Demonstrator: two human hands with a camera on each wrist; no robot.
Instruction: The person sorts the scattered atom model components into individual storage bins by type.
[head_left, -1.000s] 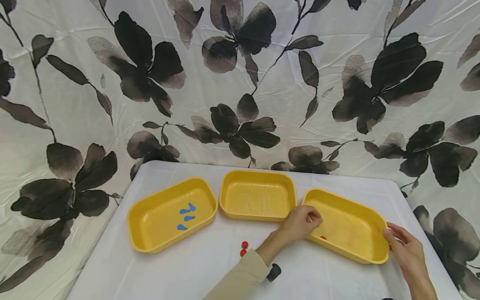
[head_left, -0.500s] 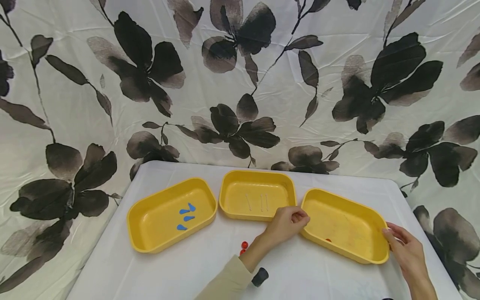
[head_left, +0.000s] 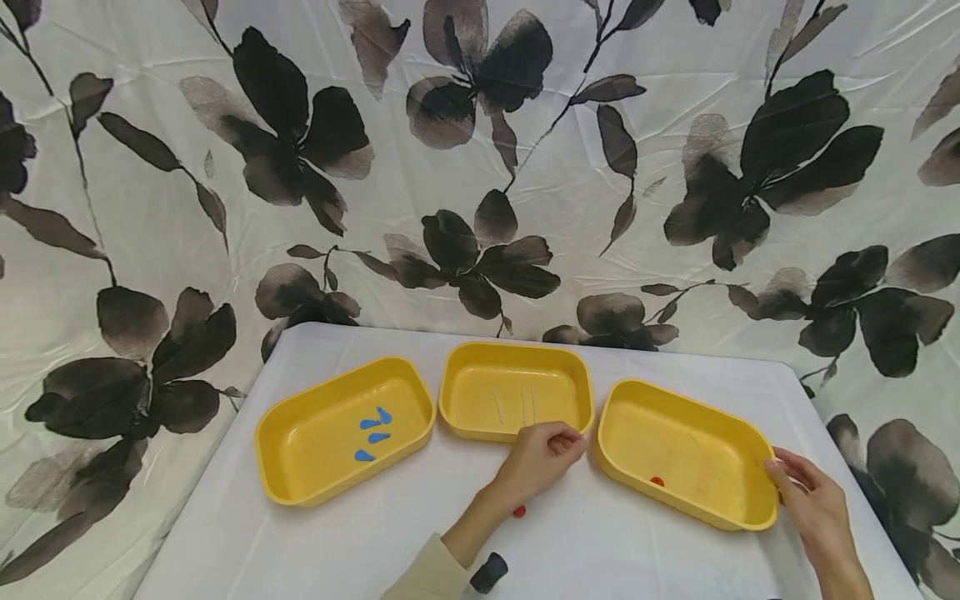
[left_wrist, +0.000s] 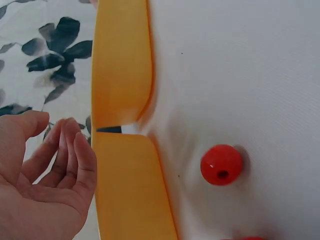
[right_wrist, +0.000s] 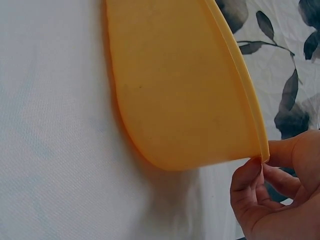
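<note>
My left hand (head_left: 542, 458) hovers at the front of the middle yellow tray (head_left: 517, 434), its fingers loosely bent with nothing between them, as the left wrist view also shows. Under its forearm a red bead (head_left: 519, 511) lies on the table; the left wrist view shows this round red bead (left_wrist: 221, 165) with a dark hole, and part of another. At the right, my right hand (head_left: 817, 504) pinches the rim of the right yellow tray (head_left: 690, 507) between thumb and fingers. Inside that tray, near its front wall, sits a red bead (head_left: 657, 482).
Several blue drop-shaped pieces (head_left: 378, 437) lie in the left yellow tray (head_left: 285, 492). Thin pale sticks (head_left: 497, 406) rest in the middle tray. White cloth covers the table (head_left: 600, 558), and a floral curtain (head_left: 480, 167) hangs behind it.
My left hand has drawn back leftward from the right tray to the middle tray's front. The bead in the right tray has shifted slightly right. My right hand keeps its hold on the rim.
</note>
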